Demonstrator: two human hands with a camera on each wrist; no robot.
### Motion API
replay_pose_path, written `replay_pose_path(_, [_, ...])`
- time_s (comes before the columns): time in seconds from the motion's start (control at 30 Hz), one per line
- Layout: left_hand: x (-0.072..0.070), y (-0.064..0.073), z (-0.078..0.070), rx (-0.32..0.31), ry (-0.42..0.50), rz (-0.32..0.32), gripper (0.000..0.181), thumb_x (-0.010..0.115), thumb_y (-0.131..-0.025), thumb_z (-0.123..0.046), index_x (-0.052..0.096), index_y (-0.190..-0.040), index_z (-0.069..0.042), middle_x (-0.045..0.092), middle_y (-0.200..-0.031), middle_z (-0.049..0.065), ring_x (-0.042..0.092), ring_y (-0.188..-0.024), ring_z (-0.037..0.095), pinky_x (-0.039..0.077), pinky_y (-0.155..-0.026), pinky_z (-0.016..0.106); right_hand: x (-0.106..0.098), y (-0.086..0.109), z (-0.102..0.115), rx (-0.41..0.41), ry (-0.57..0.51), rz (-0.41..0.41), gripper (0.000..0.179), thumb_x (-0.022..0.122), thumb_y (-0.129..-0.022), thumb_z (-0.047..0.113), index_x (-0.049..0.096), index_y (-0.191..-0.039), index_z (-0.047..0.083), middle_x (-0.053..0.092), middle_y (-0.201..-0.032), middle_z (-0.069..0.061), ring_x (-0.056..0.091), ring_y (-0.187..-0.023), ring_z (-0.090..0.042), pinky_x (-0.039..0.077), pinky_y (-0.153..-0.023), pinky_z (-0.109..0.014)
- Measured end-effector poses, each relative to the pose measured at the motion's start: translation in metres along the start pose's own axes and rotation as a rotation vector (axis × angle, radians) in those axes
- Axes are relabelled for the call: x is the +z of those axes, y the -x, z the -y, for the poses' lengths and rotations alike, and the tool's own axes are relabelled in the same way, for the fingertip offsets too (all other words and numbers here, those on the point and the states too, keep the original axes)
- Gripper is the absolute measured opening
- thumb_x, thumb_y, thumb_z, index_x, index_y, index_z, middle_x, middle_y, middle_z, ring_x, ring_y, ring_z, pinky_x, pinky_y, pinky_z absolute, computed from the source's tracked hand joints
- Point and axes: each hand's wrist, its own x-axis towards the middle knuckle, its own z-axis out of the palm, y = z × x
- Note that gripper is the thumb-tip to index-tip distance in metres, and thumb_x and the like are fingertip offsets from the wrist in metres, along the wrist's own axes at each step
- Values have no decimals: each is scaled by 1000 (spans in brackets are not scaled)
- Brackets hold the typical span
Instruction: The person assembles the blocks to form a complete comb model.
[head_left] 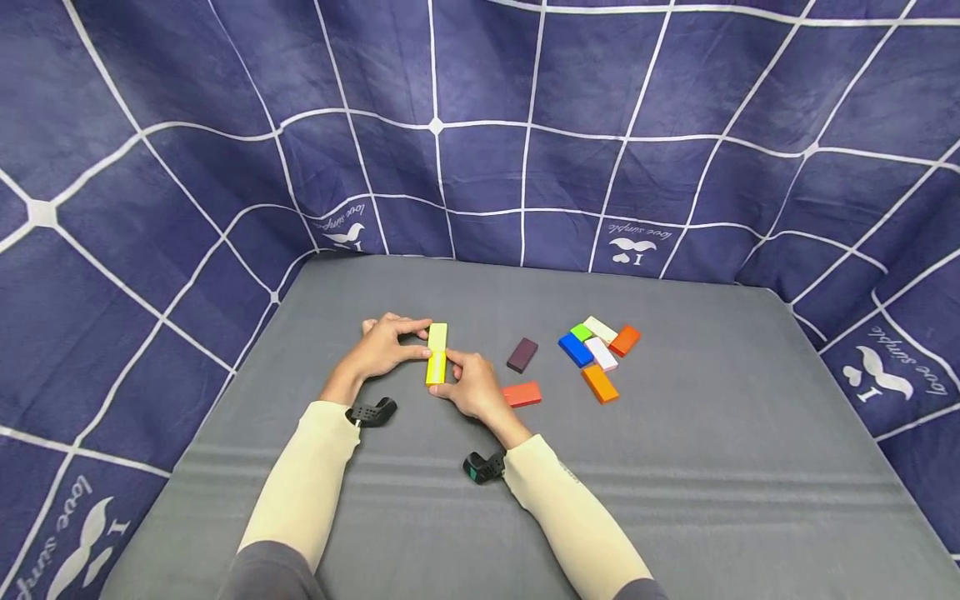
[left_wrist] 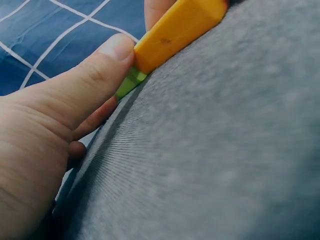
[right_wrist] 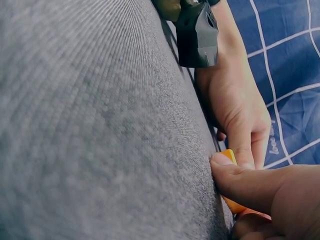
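Observation:
Two flat rectangular blocks lie end to end on the grey tabletop in the head view: a pale yellow block (head_left: pixel 438 335) farther off and a bright yellow block (head_left: pixel 436 369) nearer. My left hand (head_left: pixel 386 346) holds the pale yellow block from the left, index finger by its far end and thumb at the joint. The right hand (head_left: pixel 474 386) grips the bright yellow block, its thumb at the near end and index finger at the far right corner. In the left wrist view the left thumb presses against the corner of the bright yellow block (left_wrist: pixel 175 35), beside the greenish-looking pale block (left_wrist: pixel 131 82).
Right of the hands lie a dark purple block (head_left: pixel 522 355) and a red block (head_left: pixel 522 394), the latter close to the right wrist. Farther right is a cluster of several blocks, including a blue block (head_left: pixel 576 350) and an orange block (head_left: pixel 601 384). A blue gridded cloth (head_left: pixel 480 167) hangs behind.

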Motion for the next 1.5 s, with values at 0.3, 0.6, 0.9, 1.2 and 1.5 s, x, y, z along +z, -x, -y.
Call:
replay_pose_path(0.3, [9, 14, -1, 44, -28, -106, 64, 82, -82, -39, 61, -139, -19, 68, -122, -2, 53, -119, 22, 19, -93, 46, 5, 5, 0, -2, 68, -40, 74, 86, -80, 28, 55, -144, 7, 49, -74, 1, 39, -60, -12, 33, -56, -24])
replay_pose_path(0.6, [14, 30, -11, 117, -16, -95, 60, 73, -91, -38, 56, -145, -19, 47, -156, 1, 44, -140, 30, 23, -100, 51, 2, 15, 3, -57, 123, -49, 76, 84, -80, 42, 55, -141, 8, 55, -83, 1, 47, -65, -14, 37, -59, -26])
replay_pose_path(0.9, [18, 39, -12, 155, -130, -60, 55, 70, -91, -47, 60, -141, -25, 43, -159, -2, 46, -136, 24, 20, -94, 48, -1, 24, 0, -137, 84, -38, 95, 82, -81, 48, 41, -151, 0, 60, -101, -2, 50, -71, -9, 43, -66, -22])
replay_pose_path(1.2, [18, 39, -14, 156, -156, -28, 55, 67, -92, -54, 61, -140, -28, 42, -159, -8, 47, -136, 19, 21, -93, 46, -28, 24, -1, -201, 52, -213, 77, 83, -82, 38, 53, -144, 3, 61, -101, -3, 49, -64, -7, 42, -61, -21])
replay_pose_path(1.5, [16, 38, -15, 136, -195, -7, 54, 68, -91, -52, 61, -139, -28, 45, -156, -10, 46, -136, 19, 21, -94, 46, -82, 17, -28, -54, -64, -326, 68, 85, -81, 33, 59, -140, 10, 63, -112, -14, 51, -74, -18, 42, -70, -28])
